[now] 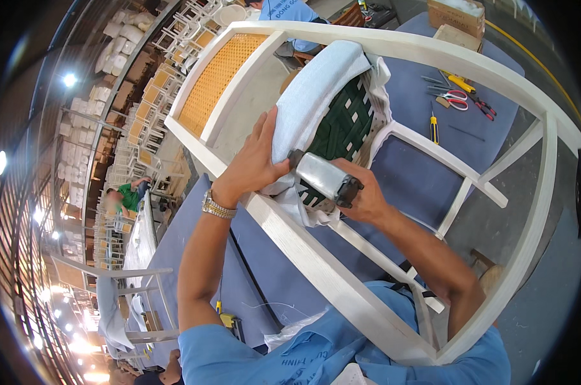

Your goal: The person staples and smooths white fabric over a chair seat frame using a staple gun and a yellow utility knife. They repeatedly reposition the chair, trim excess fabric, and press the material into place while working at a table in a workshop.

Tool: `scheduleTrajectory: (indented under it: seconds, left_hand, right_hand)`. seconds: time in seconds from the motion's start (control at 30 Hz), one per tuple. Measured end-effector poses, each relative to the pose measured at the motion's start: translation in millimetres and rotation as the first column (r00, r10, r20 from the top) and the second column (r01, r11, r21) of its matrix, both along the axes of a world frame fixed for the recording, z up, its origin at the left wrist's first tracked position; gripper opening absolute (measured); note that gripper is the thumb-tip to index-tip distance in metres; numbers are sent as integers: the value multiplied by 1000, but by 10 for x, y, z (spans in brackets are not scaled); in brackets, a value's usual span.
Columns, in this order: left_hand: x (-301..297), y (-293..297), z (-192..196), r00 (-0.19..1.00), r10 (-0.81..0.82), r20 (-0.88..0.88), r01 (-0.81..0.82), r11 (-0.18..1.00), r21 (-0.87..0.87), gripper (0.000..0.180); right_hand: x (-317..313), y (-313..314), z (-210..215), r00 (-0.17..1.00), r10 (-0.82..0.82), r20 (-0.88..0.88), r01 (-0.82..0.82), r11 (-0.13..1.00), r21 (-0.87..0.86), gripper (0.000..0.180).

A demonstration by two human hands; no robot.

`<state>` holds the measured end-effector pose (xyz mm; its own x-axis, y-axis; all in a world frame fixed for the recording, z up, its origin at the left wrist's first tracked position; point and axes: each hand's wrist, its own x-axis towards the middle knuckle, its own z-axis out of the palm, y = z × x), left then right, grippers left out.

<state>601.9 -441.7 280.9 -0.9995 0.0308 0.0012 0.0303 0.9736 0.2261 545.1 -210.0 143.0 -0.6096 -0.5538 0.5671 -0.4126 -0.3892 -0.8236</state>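
Note:
A white wooden chair frame (329, 273) lies tipped over in front of me, its seat underside showing. Dark green woven webbing (342, 119) spans that underside, and pale blue-white fabric (313, 96) wraps over the seat's edge. My left hand (255, 157) is closed over the fabric edge, fingers along one side and thumb toward the webbing. In my right hand (367, 196) is a silver staple gun (319, 176) with black ends. The gun's nose sits at the fabric edge beside my left thumb; whether it touches is hard to tell.
On the blue-covered table (399, 173) lie a yellow-handled screwdriver (434, 128), red-handled scissors (456, 99) and pliers (484, 108). A cardboard box (457, 19) stands at the far right. Another chair (136, 308) is at lower left. People work beyond, near stacked chairs.

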Motion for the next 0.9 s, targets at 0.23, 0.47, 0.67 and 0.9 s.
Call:
scheduleTrajectory:
  seconds: [0.23,0.47,0.67,0.9]
  left_hand:
    - [29,73,-23,998,57,7,-56,996,-73,110]
    - [-25,201,36,993,116,21,-113,986,-121,116]
    - [-27,199,111,998,22,54,-15,992,-125,119]
    - [85,-381,425,958,17,286,-57,990,132,119]
  right_hand:
    - [4,-39,-4,999,20,-35,-18,999,47,58]
    - [-45,-88,-3,994,77,-75,-73,995,63,58]
    - [-50,-106,-19,994,67,-85,-67,998,3,60]
    - [144,-117,-23,987,-67,-148,59,997,-59,57]
